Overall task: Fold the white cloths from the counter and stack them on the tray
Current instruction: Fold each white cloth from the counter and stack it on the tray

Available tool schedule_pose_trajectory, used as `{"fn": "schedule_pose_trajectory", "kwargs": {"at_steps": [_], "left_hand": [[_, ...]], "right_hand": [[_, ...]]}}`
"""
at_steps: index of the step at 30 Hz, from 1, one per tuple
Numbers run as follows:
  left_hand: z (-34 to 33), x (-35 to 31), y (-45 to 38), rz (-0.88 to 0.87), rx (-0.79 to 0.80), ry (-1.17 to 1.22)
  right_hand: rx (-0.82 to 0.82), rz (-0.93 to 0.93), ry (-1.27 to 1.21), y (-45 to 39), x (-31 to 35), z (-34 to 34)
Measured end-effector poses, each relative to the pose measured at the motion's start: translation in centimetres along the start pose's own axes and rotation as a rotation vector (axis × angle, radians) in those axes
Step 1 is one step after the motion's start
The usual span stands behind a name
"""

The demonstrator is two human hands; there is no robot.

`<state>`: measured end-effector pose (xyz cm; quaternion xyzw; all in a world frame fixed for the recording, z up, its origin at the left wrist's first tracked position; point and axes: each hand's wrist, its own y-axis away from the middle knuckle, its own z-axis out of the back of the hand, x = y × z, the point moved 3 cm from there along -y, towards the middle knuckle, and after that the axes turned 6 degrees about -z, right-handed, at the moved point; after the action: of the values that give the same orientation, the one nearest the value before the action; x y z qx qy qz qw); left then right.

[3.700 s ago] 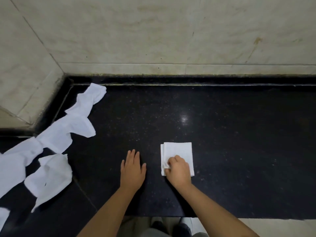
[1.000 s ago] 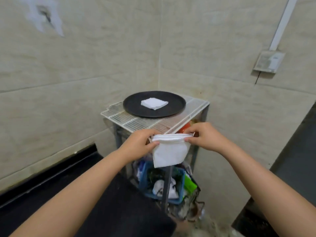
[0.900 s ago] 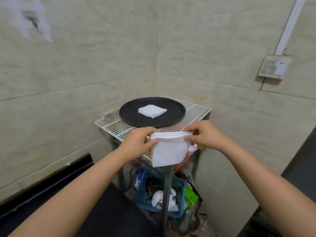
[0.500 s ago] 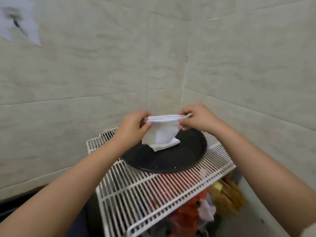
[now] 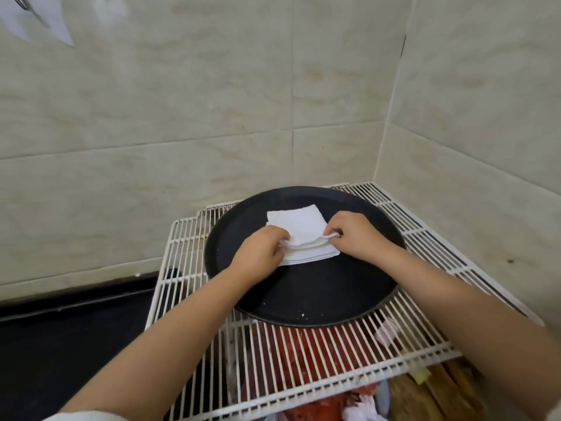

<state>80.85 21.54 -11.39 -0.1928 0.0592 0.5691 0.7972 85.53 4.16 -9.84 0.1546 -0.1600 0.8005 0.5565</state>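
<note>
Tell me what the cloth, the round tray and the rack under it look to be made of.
Cloth: white woven fabric, probably terry cotton; nubbly surface, soft layered edges.
Tray: matte black, faint sheen; plastic or coated metal, cannot tell.
Rack: thin parallel wires, glossy white; likely coated metal.

Cloth [image 5: 302,230]: between my hands, on the tray [image 5: 318,293].
Tray: under my grip, on the rack [image 5: 188,238].
Walls: behind and right of my grip.
</note>
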Motion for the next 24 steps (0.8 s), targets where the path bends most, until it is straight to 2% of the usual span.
{"fn": "schedule_pose_trajectory", "kwargs": {"at_steps": [6,14,19,24], "left_hand": [[0.9,-0.1,0.9,0.021,-0.084,-0.071],[-0.2,-0.6,2.2,0.013,-0.014,-0.159],[0.1,-1.4,2.2,0.023,0.109,-0.183],[2.3,-1.0,4.2,0.118,0.088,-0.271]], "right_hand": [[0.019,0.057,0.028,0.4,0.4,-0.1],[0.098,0.048,0.136,1.5,0.0,-1.1],[0.196,0.023,0.274,2.1,0.7,-0.8],[0.139,0.0,0.341,3.0,3.6,0.3]]}}
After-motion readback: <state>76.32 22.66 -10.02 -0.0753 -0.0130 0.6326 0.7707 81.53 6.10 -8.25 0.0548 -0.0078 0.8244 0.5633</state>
